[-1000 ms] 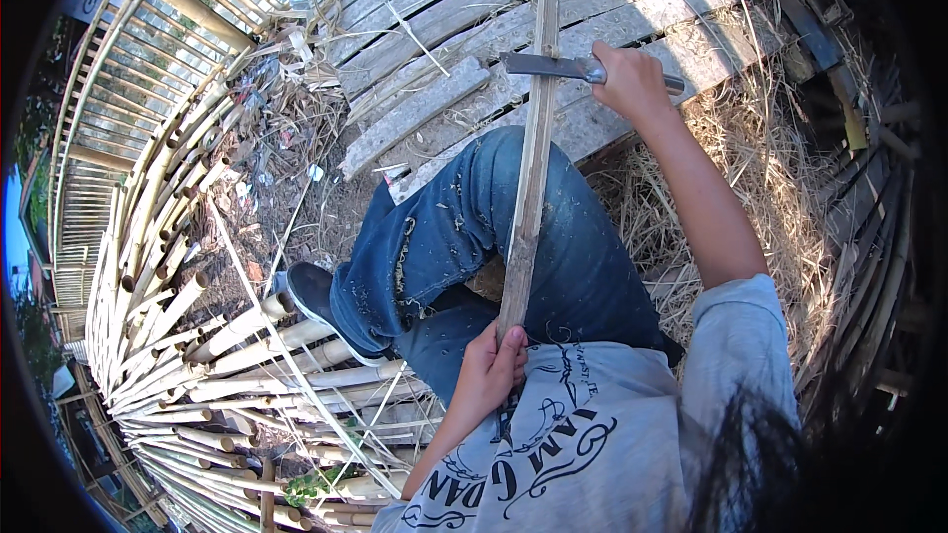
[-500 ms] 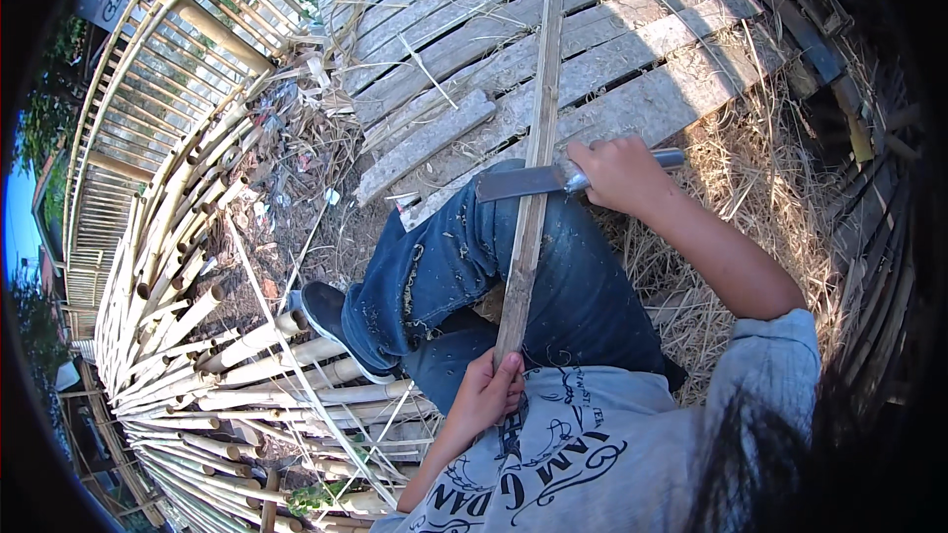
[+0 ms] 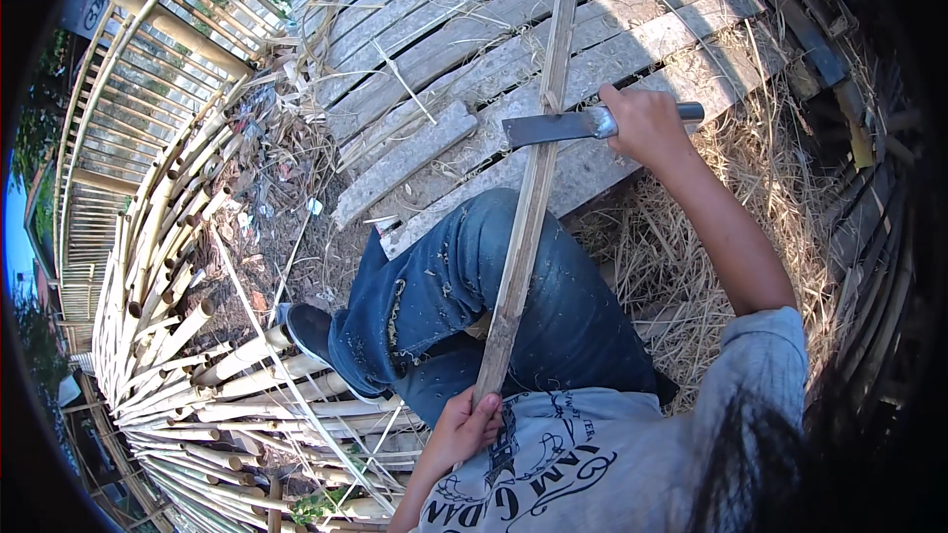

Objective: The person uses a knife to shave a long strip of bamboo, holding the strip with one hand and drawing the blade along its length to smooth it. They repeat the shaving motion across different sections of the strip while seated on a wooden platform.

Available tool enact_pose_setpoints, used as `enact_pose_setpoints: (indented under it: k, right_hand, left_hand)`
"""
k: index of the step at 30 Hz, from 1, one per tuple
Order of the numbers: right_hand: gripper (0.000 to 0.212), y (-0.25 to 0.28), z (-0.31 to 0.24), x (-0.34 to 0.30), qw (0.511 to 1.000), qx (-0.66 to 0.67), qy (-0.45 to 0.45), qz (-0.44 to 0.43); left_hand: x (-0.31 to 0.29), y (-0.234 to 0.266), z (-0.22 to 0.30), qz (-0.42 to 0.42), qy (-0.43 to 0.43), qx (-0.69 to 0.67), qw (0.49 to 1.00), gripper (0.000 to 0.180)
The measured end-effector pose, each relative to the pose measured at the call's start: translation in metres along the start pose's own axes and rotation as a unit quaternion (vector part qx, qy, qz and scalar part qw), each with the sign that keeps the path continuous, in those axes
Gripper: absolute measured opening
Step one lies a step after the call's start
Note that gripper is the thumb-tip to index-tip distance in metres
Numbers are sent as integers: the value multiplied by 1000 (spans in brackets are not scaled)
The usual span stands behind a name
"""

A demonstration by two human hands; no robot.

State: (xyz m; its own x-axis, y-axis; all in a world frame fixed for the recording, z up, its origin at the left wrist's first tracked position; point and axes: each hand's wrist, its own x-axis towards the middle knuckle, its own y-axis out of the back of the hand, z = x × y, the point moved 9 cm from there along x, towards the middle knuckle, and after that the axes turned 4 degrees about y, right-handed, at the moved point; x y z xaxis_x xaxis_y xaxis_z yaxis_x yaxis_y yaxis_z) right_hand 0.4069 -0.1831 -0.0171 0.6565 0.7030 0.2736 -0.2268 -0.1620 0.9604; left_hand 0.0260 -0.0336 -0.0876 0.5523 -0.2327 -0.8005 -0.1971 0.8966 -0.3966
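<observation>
A long, flat bamboo strip (image 3: pixel 521 271) runs from near my waist, over my bent leg, out above the wooden planks. My left hand (image 3: pixel 469 426) is closed around its near end. In my right hand (image 3: pixel 647 128) is the metal handle of a broad-bladed knife (image 3: pixel 553 128). Its dark, square-ended blade lies across the strip, beyond my knee. A small curl of bamboo stands up from the strip just past the blade. My fingers hide part of the handle.
Weathered planks (image 3: pixel 425 64) form a low platform ahead, with a loose short board (image 3: pixel 405 163) on it. Many bamboo poles (image 3: pixel 237 385) are piled at the left, below a bamboo fence (image 3: pixel 148 89). Dry straw and shavings (image 3: pixel 731 227) cover the ground at the right.
My right hand has pushed the knife away from me along the strip, beyond the knee, and a curl has risen ahead of the blade. My left hand has shifted slightly left and down with the strip's end.
</observation>
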Motion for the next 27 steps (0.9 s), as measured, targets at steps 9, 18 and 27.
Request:
enact_pose_setpoints:
  k: [9,18,27]
  right_hand:
    - [26,-8,20,-3,998,7,-67,-4]
    - [32,-12,-64,-16,982,130,64,-118]
    - [19,-6,-35,-5,985,155,-18,-68]
  left_hand:
    - [-6,4,-7,35,0,47,998,21]
    - [-5,18,-21,50,-13,62,997,22]
    - [-4,13,-21,-13,21,-12,1000,21]
